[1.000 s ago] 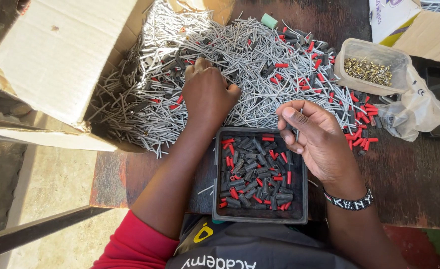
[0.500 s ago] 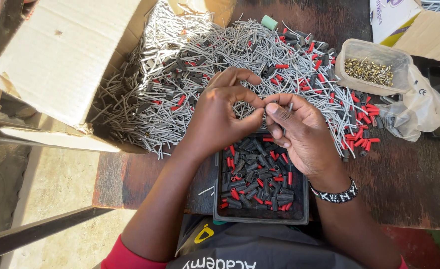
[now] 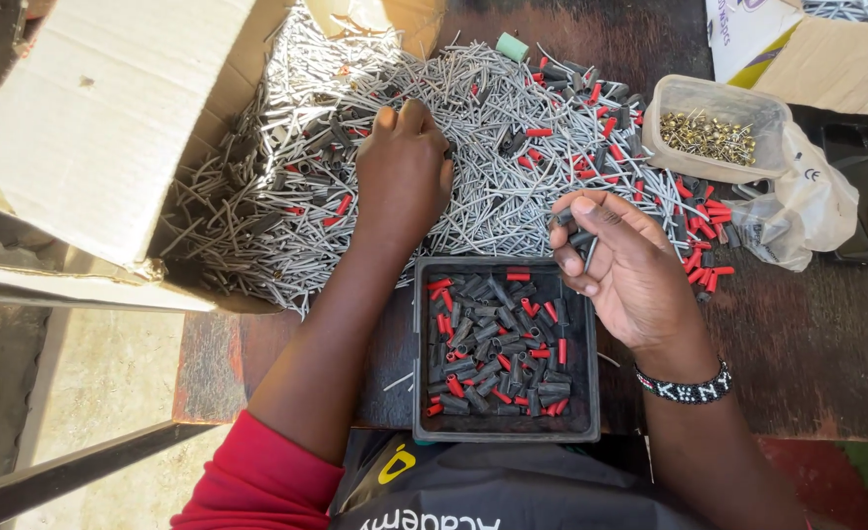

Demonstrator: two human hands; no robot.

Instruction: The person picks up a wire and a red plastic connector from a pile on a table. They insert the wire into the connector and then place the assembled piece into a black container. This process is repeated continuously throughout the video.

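My left hand (image 3: 402, 172) reaches palm-down into a big heap of thin grey metal pins (image 3: 473, 177), its fingers curled among them. My right hand (image 3: 630, 275) hovers over the upper right corner of a black square tray (image 3: 424, 393), its fingers closed on a few small dark sleeves and a grey pin (image 3: 576, 236). The tray holds several short black and red plastic sleeves (image 3: 503, 344). More red sleeves (image 3: 699, 255) lie loose at the right of the heap.
An open cardboard box (image 3: 110, 128) lies on its side at the left, pins spilling from it. A clear tub of small brass pieces (image 3: 714, 132) stands at the upper right beside a crumpled plastic bag (image 3: 807, 211). A green cap (image 3: 513, 46) lies at the top.
The hands were together above the tray half a second ago. My left hand has gone back up into the pin heap; my right has stayed near the tray's corner.
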